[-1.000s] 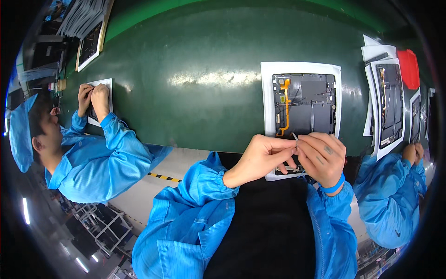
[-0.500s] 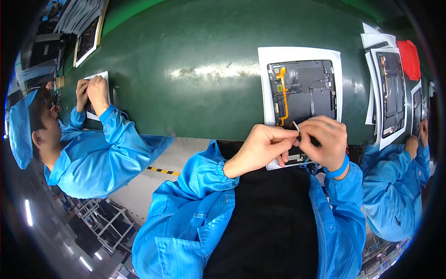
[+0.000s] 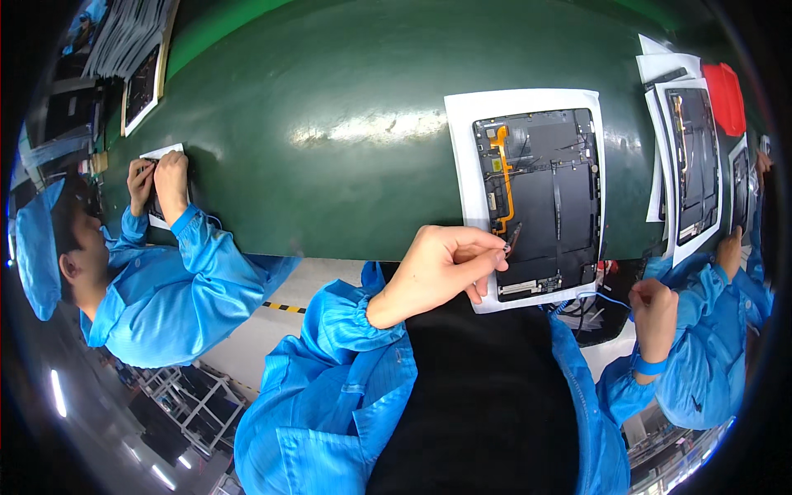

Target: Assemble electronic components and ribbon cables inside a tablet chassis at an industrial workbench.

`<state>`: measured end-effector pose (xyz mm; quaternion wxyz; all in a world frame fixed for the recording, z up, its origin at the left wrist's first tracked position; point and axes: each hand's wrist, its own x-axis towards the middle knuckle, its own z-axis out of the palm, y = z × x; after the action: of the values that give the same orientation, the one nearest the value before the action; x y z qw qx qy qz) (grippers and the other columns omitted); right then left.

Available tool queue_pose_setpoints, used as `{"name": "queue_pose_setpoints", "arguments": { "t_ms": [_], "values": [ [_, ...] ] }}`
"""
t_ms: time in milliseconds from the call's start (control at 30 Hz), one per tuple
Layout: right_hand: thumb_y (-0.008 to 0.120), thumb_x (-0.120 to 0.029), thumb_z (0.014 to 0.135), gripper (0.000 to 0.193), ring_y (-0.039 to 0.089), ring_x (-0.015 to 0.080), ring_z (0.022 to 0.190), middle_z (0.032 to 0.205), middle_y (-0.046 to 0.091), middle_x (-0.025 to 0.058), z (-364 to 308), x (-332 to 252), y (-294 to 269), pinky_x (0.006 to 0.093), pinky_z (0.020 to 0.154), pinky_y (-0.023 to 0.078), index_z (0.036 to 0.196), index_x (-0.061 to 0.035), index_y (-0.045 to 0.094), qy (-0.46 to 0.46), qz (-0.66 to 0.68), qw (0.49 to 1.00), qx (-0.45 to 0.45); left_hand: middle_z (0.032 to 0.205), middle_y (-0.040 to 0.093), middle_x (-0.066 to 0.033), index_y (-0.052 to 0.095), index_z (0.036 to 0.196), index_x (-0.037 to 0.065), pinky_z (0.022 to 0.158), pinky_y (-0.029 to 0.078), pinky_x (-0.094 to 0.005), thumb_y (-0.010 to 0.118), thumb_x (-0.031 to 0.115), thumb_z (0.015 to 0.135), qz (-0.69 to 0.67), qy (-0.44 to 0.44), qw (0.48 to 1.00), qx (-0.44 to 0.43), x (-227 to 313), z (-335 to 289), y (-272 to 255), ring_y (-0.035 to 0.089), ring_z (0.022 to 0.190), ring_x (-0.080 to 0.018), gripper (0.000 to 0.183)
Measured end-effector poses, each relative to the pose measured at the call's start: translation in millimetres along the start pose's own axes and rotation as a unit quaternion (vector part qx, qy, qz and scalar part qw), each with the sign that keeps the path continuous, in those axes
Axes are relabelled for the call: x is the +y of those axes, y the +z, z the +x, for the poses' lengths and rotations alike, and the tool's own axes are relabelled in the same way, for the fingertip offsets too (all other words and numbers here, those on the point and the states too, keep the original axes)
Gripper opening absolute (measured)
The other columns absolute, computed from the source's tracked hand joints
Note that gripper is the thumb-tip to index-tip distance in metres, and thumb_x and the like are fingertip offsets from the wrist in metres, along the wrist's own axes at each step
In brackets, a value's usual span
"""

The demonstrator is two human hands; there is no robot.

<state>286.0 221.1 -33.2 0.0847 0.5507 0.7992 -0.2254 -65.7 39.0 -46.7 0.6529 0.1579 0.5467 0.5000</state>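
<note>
1. A worker's left hand (image 3: pixel 441 268) pinches a small dark strip (image 3: pixel 513 239) between closed fingers (image 3: pixel 487 246), at the lower left edge of an opened tablet (image 3: pixel 540 198).
2. The tablet lies face down on a white sheet (image 3: pixel 462 157) on the green bench (image 3: pixel 330 124), just beyond the fingertips, its orange flex cable (image 3: pixel 503 177) above them.
3. The right hand (image 3: pixel 656 305) hangs well to the right, off the bench, loosely curled, next to a thin blue cord (image 3: pixel 602 295); whether it grips anything cannot be told.
4. Far left of the fingers, a co-worker in blue (image 3: pixel 165 280) bends over another sheet.
</note>
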Motion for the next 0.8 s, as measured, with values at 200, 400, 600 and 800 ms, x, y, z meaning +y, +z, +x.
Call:
{"name": "queue_pose_setpoints", "arguments": {
  "t_ms": [200, 400, 600, 800],
  "values": [
    [0.08, 0.002, 0.073, 0.036, 0.068, 0.0356, 0.117, 0.123, 0.072, 0.0129, 29, -152, 5, 0.0479, 0.098, 0.053, 0.109, -0.0054, 0.077, -0.384, 0.044, 0.912, 0.134, 0.085, 0.075, -0.0087, 0.072, 0.106, -0.007, 0.054, 0.056, -0.0248, 0.072, 0.006, 0.102, 0.069, -0.008, 0.997, -0.021, 19, 8, 9, 0.068, 0.063, -0.0089, 0.013],
    [0.084, -0.002, 0.072, 0.027, 0.075, 0.0277, 0.096, 0.099, 0.077, 0.0057, 56, -163, 35, 0.0405, 0.085, 0.056, 0.098, -0.0048, 0.077, -0.476, 0.207, 0.849, 0.101, 0.085, 0.073, -0.0059, 0.073, 0.101, -0.002, 0.057, 0.056, -0.0283, 0.075, 0.008, 0.1, 0.172, 0.05, 0.984, -0.018, 32, 16, 18, 0.068, 0.068, -0.0101, 0.01],
    [0.083, -0.002, 0.075, 0.019, 0.074, 0.0314, 0.103, 0.11, 0.078, 0.0104, 72, -164, 36, 0.0416, 0.088, 0.056, 0.093, -0.0032, 0.079, -0.439, 0.246, 0.858, 0.102, 0.13, 0.067, -0.0103, 0.073, 0.109, 0.009, 0.102, 0.054, -0.048, 0.086, 0.024, 0.084, 0.572, 0.414, 0.706, 0.058, 7, 36, -3, 0.063, 0.125, -0.0341, 0.031],
    [0.083, -0.003, 0.077, 0.014, 0.066, 0.0342, 0.122, 0.128, 0.072, 0.0107, 111, -164, 45, 0.0439, 0.104, 0.05, 0.091, -0.0036, 0.08, -0.38, 0.233, 0.882, 0.151, 0.141, 0.062, -0.0121, 0.072, 0.118, 0.014, 0.112, 0.049, -0.0525, 0.089, 0.035, 0.08, 0.623, 0.393, 0.673, 0.059, -8, 42, -11, 0.056, 0.14, -0.0382, 0.046]
  ]
}}
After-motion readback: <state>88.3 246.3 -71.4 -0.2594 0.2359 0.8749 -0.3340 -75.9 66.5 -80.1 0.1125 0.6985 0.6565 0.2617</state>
